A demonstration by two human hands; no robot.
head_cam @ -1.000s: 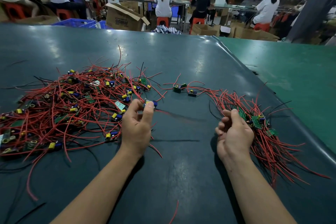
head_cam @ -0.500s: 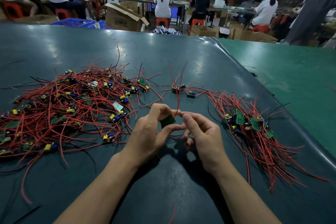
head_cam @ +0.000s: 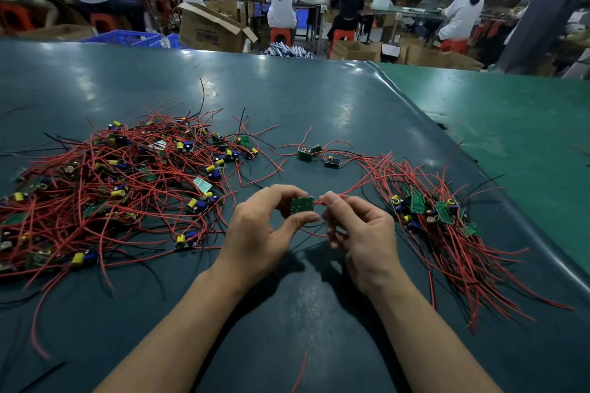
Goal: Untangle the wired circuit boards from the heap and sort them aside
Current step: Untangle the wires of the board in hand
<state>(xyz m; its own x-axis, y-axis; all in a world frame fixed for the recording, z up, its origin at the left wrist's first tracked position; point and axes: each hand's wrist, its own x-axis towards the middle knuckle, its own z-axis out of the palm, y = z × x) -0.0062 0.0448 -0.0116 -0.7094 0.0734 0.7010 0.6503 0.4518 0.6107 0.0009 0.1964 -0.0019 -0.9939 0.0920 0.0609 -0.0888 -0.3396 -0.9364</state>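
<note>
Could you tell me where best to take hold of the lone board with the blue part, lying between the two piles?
Probably grip the lone board by its two long edges, coming straight down from above. It lies flat and apart from both piles, so its body is exposed, while its thin red wires trail sideways and would likely slip.

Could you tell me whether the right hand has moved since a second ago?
Yes. The right hand has left the sorted pile and moved left to the middle, where it pinches a red wire beside the circuit board.
</note>
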